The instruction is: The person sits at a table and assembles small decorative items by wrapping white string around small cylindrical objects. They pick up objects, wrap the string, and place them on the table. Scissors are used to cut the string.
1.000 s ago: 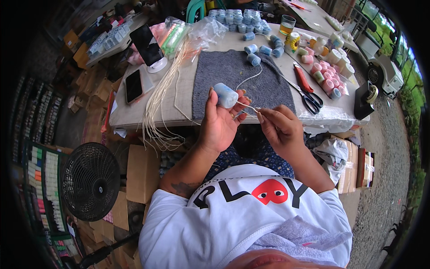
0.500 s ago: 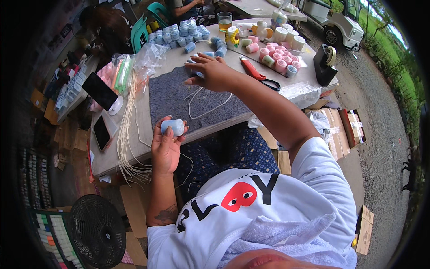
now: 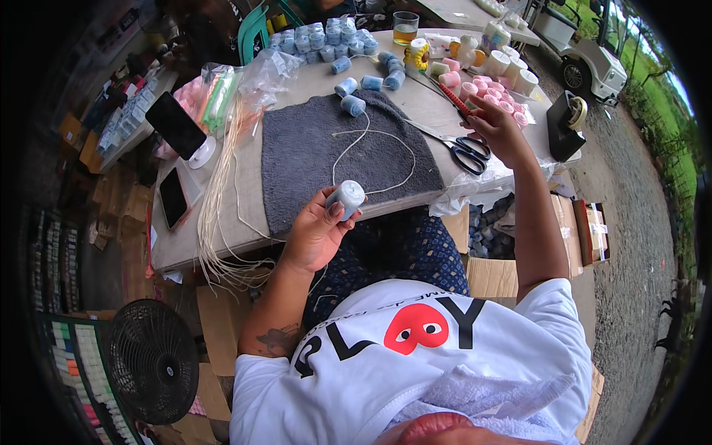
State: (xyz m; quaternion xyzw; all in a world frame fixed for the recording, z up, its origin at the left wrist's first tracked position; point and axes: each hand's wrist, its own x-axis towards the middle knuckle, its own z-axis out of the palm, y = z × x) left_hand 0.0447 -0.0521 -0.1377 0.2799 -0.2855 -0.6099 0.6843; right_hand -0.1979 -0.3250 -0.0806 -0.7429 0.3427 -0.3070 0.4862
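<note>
My left hand point(image 3: 315, 233) is closed around a pale blue cylindrical candle point(image 3: 347, 194), held upright just off the table's near edge. White cord point(image 3: 412, 167) loops over the grey towel point(image 3: 297, 159) beside it. On the right, my right hand point(image 3: 495, 126) grips a slim red-handled tool point(image 3: 451, 96); its exact kind is unclear. Below that hand lie scissors point(image 3: 469, 154) with dark handles, their blades pointing to the towel. Several loose blue candles point(image 3: 353, 106) rest at the towel's far edge.
Wrapped blue candles point(image 3: 326, 41), pink candles point(image 3: 493, 93) and a drinking glass point(image 3: 405, 28) stand toward the back. A tape dispenser point(image 3: 565, 126) sits at right. Long white cords point(image 3: 215, 222) hang over the left edge, near a phone on a stand point(image 3: 176, 124).
My right hand has moved right from the loose blue candles and taken hold of the red-handled tool. My left hand has turned the candle more upright. The view has shifted somewhat.
</note>
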